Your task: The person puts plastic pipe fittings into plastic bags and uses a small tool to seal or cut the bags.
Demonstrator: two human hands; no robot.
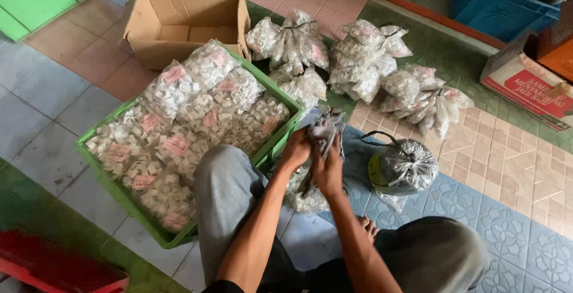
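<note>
Both hands, left (296, 150) and right (329, 170), pinch a bunch of bags (322, 133) by its gathered necks, keeping them together. Crate (113, 176) sits at ten o'clock, tied bundles (364, 60) at twelve.

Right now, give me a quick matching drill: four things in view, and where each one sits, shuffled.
Things:
1. green crate
2. cardboard box
3. tied dark bag
4. blue bin

Places or states:
A. top right corner, beyond the tiled floor
B. open, behind the crate
C. on the floor just right of the hands
D. packed with clear bags of small white pieces

Pairs: 1-D, 2-B, 3-C, 4-A.

Both hands, left hand and right hand, are gripping a bunch of plastic bags between them.
</note>
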